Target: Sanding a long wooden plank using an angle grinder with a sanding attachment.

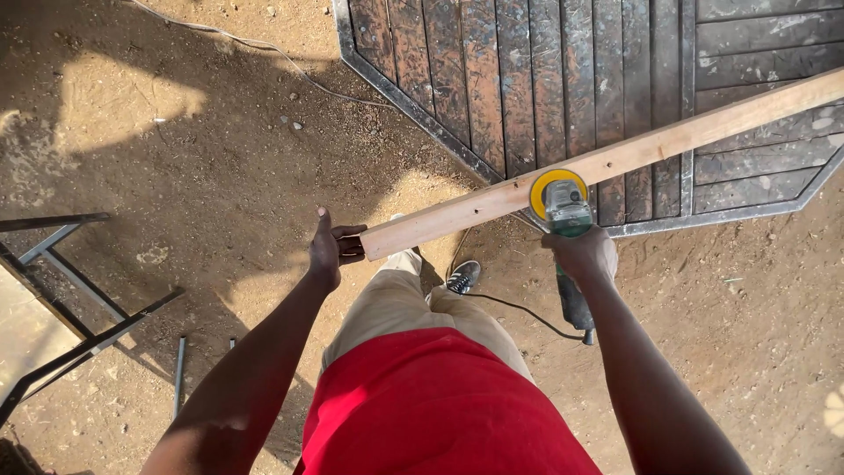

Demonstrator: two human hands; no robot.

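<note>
A long pale wooden plank (615, 158) runs from the upper right down to the middle of the view, over a dark metal gate panel. My left hand (330, 251) grips the plank's near end. My right hand (582, 255) holds a green angle grinder (567, 215) with a yellow sanding disc (556, 183) that sits against the plank's near edge. The grinder's black cord (514, 308) trails down across the dirt past my shoe.
The dark metal gate panel (492, 97) lies flat on sandy ground at the top. A metal frame (79, 299) stands at the left edge. Thin metal rods (178, 374) lie on the dirt nearby. A light cable (264, 44) snakes across the upper left.
</note>
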